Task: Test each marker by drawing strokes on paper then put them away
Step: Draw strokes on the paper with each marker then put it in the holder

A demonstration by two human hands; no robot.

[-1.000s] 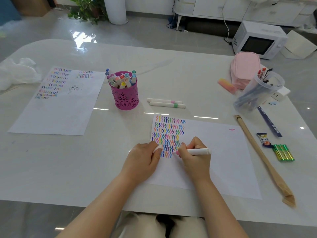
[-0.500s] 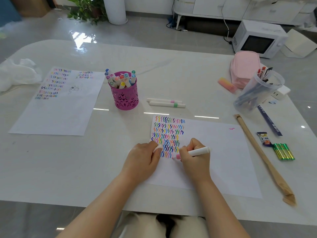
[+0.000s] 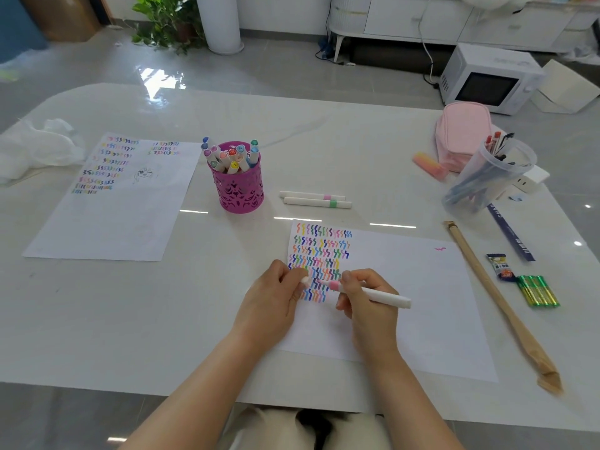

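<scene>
The right hand [image 3: 370, 308] clamps its fingers on the pink marker [image 3: 380, 295] over the paper [image 3: 431, 313], long axis lying left-right, tip pointing at the white cap [image 3: 305, 280] pinched in the left hand [image 3: 271, 302] just beside it.

One head-worn view looks forward and down from above the near edge of the glossy white counter [image 3: 324, 141]. The white paper sheet with coloured zigzag strokes [image 3: 406, 303] sits close, just below centre; beyond it, grey floor [image 3: 292, 69] and a white microwave [image 3: 487, 81].
</scene>
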